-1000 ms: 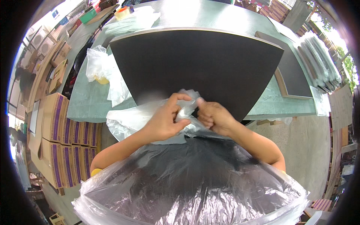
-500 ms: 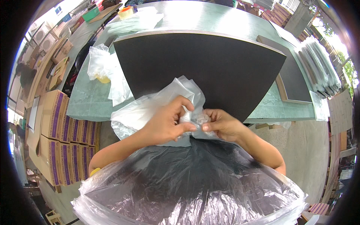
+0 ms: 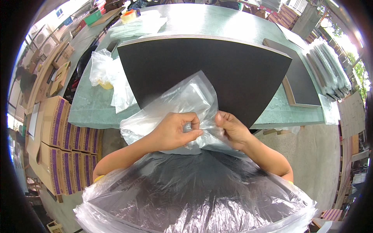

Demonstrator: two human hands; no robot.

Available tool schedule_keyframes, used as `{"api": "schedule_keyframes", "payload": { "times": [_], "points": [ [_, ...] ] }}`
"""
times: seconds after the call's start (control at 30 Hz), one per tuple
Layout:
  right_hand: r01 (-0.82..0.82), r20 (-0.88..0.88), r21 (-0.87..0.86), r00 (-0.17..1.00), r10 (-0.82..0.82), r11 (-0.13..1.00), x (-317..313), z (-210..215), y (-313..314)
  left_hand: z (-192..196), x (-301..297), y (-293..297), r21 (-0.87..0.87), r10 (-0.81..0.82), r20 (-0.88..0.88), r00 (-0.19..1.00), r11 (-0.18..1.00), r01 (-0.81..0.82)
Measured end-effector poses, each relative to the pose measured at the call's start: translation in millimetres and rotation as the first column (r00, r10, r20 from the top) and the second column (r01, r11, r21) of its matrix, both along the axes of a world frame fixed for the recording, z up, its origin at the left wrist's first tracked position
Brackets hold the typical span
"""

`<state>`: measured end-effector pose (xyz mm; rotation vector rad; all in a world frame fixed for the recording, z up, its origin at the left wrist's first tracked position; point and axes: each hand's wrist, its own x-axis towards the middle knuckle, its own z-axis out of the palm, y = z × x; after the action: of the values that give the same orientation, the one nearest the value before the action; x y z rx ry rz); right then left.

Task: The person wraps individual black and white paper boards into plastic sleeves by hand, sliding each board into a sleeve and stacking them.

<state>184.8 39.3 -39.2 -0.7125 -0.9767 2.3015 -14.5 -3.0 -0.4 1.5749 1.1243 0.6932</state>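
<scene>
Both hands meet at the near corner of the black board [image 3: 217,70], w/ the clear plastic bag [image 3: 182,105] bunched between them. My left hand [image 3: 175,130] pinches the bag's film btwn thumb & fingertips; my right hand [image 3: 231,130] grips the same film just beside it, fingers curled shut. Bag fans up & away from my hands over the board, its open end at my fingers, both hands equally near.

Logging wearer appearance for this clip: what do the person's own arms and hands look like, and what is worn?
Both forearms are bare, no gloves, rings or watch visible on the left hand or right hand. A yellow sleeve edge shows at the left upper arm.
</scene>
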Motion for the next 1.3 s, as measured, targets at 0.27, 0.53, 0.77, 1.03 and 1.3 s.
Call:
{"api": "schedule_keyframes", "payload": {
  "times": [0.27,0.53,0.77,1.03,1.3],
  "points": [
    [-0.132,0.341,0.410,0.940,-0.018,0.902,-3,5,-4,-3,8,5,0.336,0.027,-0.064,0.998,0.942,-0.004],
    [0.289,0.139,0.264,0.933,-0.332,0.920,7,9,12,-29,-13,5,0.387,0.074,-0.027,0.997,0.920,-0.057],
    [0.629,-0.154,-0.297,0.711,-0.687,0.718,88,-7,36,-104,-145,-48,-0.130,0.708,0.479,0.519,0.642,-0.756],
    [0.702,-0.172,-0.183,0.667,-0.725,0.689,150,-8,53,-112,-327,-140,-0.483,0.762,0.647,-0.004,0.406,-0.775],
    [0.314,0.042,0.241,0.942,-0.333,0.918,69,58,29,30,-98,-13,0.736,0.342,0.219,0.914,0.557,-0.385]
  ]
}}
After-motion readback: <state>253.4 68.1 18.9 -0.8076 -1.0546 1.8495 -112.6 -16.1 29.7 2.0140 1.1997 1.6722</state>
